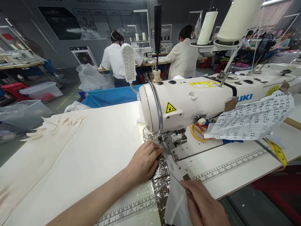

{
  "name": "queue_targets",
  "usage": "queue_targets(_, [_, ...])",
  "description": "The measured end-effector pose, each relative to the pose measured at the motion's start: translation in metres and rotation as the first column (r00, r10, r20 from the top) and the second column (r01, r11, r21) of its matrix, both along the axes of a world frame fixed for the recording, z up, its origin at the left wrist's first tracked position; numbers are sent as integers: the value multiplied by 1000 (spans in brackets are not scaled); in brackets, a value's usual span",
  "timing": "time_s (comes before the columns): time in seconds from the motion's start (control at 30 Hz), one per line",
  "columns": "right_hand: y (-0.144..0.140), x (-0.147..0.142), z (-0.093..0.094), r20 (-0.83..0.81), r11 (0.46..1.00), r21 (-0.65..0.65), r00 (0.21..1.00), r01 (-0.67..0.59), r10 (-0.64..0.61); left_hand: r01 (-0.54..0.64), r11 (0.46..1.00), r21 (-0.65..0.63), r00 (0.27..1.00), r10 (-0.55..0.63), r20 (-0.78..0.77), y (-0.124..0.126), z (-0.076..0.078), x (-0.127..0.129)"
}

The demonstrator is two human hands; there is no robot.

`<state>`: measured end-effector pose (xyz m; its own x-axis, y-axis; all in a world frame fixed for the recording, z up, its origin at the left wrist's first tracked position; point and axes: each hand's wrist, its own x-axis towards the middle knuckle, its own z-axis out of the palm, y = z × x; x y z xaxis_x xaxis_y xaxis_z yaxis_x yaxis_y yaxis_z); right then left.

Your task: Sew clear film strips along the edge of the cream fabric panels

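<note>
Under the sewing machine (188, 100) head, my left hand (143, 161) presses flat on white fabric (174, 194). Near right, my right hand (204, 205) pinches a thin tool (175, 179) aimed at the needle.

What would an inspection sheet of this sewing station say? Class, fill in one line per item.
Surface: white sewing table with printed ruler strips.
Job's things: white fabric strip at the presser foot of the sewing machine.
Clutter: paper chart taped to machine; cream cloth at left.
Grippers: left hand flat on fabric; right hand pinching a thin metal tool.
Cables: red and yellow wires under the machine arm.
Surroundings: two people seated at a far bench, backs turned.
</note>
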<state>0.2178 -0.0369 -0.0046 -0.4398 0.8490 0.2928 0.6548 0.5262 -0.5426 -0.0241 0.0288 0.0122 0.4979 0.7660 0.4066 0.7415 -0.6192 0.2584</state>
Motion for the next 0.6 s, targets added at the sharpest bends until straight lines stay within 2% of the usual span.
queue_targets(0.13, [8,-3,1,32,998,40,999,-41,40,73,997,18,997,-72,-36,0,-1,0])
queue_targets(0.33, [17,-11,5,85,996,80,996,-46,39,-8,999,43,991,14,-136,3,-2,1])
queue_targets(0.6, [25,-26,4,131,991,130,991,-43,26,-114,993,-9,967,109,-229,2,-1,3])
